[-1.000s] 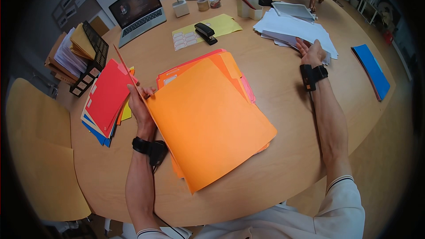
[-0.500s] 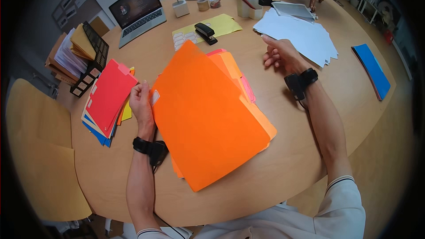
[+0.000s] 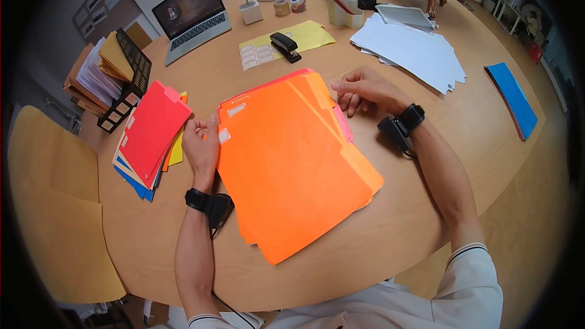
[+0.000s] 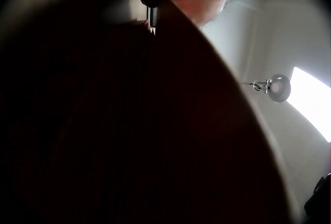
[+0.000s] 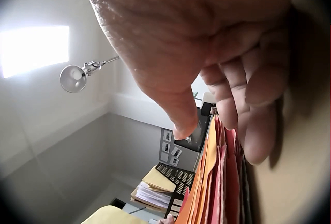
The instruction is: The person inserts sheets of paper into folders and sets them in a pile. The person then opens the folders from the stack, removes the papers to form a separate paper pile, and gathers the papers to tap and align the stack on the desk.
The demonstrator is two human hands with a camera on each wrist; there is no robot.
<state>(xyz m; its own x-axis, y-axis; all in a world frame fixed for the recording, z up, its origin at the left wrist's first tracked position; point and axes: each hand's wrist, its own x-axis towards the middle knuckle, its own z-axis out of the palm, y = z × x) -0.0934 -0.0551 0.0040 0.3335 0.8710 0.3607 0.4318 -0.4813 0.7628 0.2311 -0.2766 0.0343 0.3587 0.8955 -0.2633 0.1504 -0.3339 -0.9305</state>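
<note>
An orange folder with a white label lies closed on top of a stack of orange and red folders, set slightly askew. At its left edge, the left hand has its fingers curled, with the thumb side against the folder's edge; the left wrist view is mostly dark. The right hand is beside the stack's upper right corner, fingers loosely bent and holding nothing. In the right wrist view, the right hand hangs in front of the stacked folder edges.
Left of the stack lies a pile topped by a red folder, near a black file rack. Beyond are a laptop, a stapler on yellow paper and white sheets. A blue folder lies far right.
The top orange folder's raised cover has come down flat onto the stack. The right hand has moved left, from the white sheets to the stack's upper right corner; the left hand stays at the left edge.
</note>
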